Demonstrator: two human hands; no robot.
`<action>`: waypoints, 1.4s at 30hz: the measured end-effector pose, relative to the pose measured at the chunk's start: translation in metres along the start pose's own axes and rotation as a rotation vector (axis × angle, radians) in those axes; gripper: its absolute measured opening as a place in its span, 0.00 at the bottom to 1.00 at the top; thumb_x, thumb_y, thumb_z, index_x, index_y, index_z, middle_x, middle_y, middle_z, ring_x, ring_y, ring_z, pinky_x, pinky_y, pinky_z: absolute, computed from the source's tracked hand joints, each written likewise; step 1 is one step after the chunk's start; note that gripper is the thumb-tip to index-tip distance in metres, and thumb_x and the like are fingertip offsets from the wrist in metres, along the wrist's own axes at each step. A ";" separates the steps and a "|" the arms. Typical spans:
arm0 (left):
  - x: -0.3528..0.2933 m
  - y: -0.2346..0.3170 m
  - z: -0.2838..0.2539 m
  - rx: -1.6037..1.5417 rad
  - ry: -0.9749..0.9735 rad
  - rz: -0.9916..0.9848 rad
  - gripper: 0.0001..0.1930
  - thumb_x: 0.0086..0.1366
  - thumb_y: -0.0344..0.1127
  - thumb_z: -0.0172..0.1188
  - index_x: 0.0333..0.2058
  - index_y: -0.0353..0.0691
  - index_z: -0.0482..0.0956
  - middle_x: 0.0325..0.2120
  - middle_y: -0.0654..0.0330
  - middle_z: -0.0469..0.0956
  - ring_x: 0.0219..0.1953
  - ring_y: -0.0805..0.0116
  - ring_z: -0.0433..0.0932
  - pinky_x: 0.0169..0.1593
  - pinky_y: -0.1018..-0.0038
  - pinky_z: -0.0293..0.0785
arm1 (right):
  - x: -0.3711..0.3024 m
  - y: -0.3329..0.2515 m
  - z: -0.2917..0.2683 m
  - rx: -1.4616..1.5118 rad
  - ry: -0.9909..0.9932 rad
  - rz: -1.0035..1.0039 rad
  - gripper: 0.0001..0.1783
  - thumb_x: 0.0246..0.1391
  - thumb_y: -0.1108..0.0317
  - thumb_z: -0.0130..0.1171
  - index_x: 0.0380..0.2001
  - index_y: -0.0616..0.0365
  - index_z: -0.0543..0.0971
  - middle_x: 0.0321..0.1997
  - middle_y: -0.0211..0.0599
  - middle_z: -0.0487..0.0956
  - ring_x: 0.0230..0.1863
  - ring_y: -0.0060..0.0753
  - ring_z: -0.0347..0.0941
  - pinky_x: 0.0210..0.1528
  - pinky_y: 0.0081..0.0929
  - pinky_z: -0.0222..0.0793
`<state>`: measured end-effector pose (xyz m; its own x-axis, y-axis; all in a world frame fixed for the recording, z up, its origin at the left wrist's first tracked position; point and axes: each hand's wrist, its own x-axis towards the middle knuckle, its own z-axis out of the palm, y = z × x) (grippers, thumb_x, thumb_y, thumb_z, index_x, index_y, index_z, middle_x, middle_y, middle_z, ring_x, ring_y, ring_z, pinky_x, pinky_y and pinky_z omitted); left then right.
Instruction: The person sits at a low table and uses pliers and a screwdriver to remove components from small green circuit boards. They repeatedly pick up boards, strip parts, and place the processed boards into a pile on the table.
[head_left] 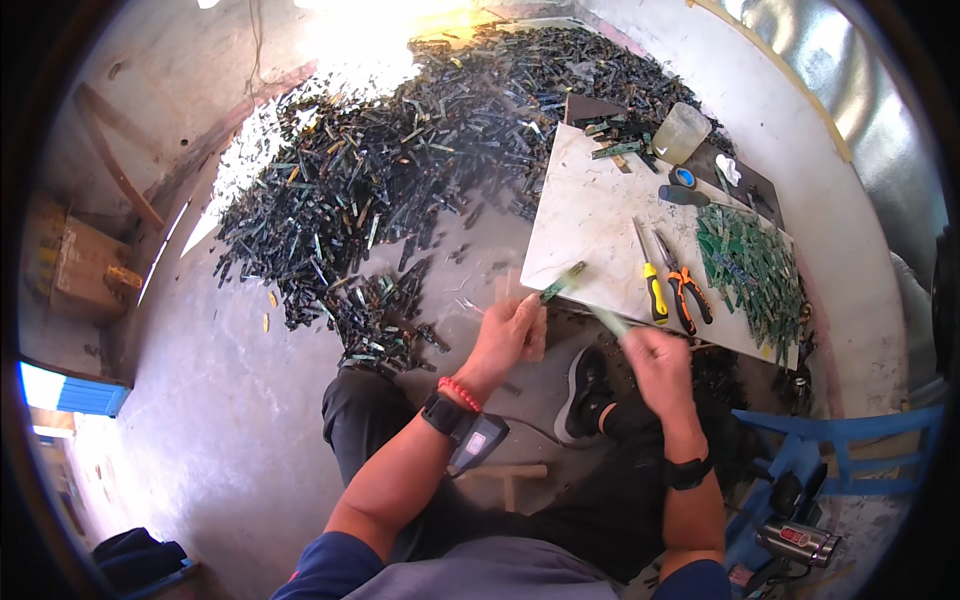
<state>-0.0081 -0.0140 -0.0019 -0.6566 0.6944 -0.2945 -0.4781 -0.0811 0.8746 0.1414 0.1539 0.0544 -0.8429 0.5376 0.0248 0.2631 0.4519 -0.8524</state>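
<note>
Pinched in my left hand (512, 335) is a narrow dark-green circuit board strip (563, 282), its far end over the near edge of the white board (590, 220). My right hand (657, 365) is closed around a slim, pale-greenish object (609, 320); motion blurs it, and its kind cannot be made out. That object points toward the strip, and I cannot tell whether they touch. Just beyond my right hand, a yellow-and-black screwdriver (655, 290) and orange-and-black pliers (684, 293) lie on the white board.
A large heap of dark strips (400, 150) covers the floor ahead. Green strips (755, 270) lie piled on the board's right side. Behind them are a plastic container (681, 134), blue tape (682, 177) and a dark-handled tool (685, 196). A blue stool (850, 450) stands at right.
</note>
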 end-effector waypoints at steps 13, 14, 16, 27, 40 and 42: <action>-0.006 0.008 0.003 -0.249 -0.249 -0.150 0.19 0.71 0.46 0.46 0.22 0.44 0.65 0.15 0.65 0.64 0.15 0.76 0.60 0.19 0.80 0.55 | 0.016 -0.001 0.015 0.153 0.249 0.087 0.16 0.57 0.60 0.59 0.37 0.65 0.73 0.23 0.25 0.69 0.25 0.15 0.61 0.26 0.19 0.58; -0.008 0.010 0.006 -0.242 -0.299 -0.148 0.19 0.72 0.46 0.46 0.22 0.43 0.65 0.15 0.65 0.65 0.14 0.77 0.60 0.19 0.81 0.55 | 0.019 0.002 0.016 0.260 0.236 0.138 0.16 0.57 0.60 0.59 0.37 0.64 0.74 0.23 0.24 0.69 0.25 0.14 0.60 0.25 0.18 0.57; -0.011 0.007 0.009 -0.190 -0.368 -0.171 0.19 0.72 0.45 0.45 0.22 0.43 0.66 0.15 0.64 0.66 0.14 0.77 0.61 0.19 0.82 0.55 | 0.020 -0.004 0.017 0.444 0.208 0.226 0.16 0.59 0.58 0.59 0.37 0.64 0.75 0.23 0.20 0.68 0.24 0.11 0.58 0.24 0.17 0.55; -0.018 0.000 0.013 -0.096 -0.410 -0.213 0.19 0.70 0.49 0.50 0.23 0.44 0.68 0.16 0.65 0.66 0.16 0.78 0.59 0.19 0.82 0.55 | 0.032 0.001 0.006 0.288 0.379 0.036 0.12 0.57 0.62 0.59 0.33 0.61 0.79 0.21 0.22 0.70 0.22 0.12 0.61 0.22 0.16 0.58; -0.017 -0.006 0.006 0.157 -0.306 -0.192 0.20 0.67 0.49 0.55 0.19 0.43 0.70 0.15 0.68 0.68 0.15 0.81 0.64 0.19 0.82 0.57 | 0.054 0.048 -0.104 0.488 0.924 0.215 0.18 0.58 0.51 0.56 0.26 0.55 0.71 0.15 0.21 0.61 0.12 0.12 0.51 0.12 0.16 0.43; -0.018 -0.008 0.007 0.205 -0.297 -0.186 0.21 0.67 0.49 0.54 0.20 0.42 0.70 0.14 0.68 0.68 0.15 0.81 0.63 0.19 0.82 0.57 | 0.051 0.041 -0.091 0.415 0.838 0.175 0.16 0.58 0.53 0.56 0.28 0.55 0.72 0.16 0.21 0.61 0.12 0.11 0.51 0.13 0.16 0.44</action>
<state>0.0118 -0.0208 -0.0009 -0.3589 0.8624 -0.3571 -0.4265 0.1888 0.8846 0.1521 0.2644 0.0682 -0.1544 0.9821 0.1081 0.0301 0.1140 -0.9930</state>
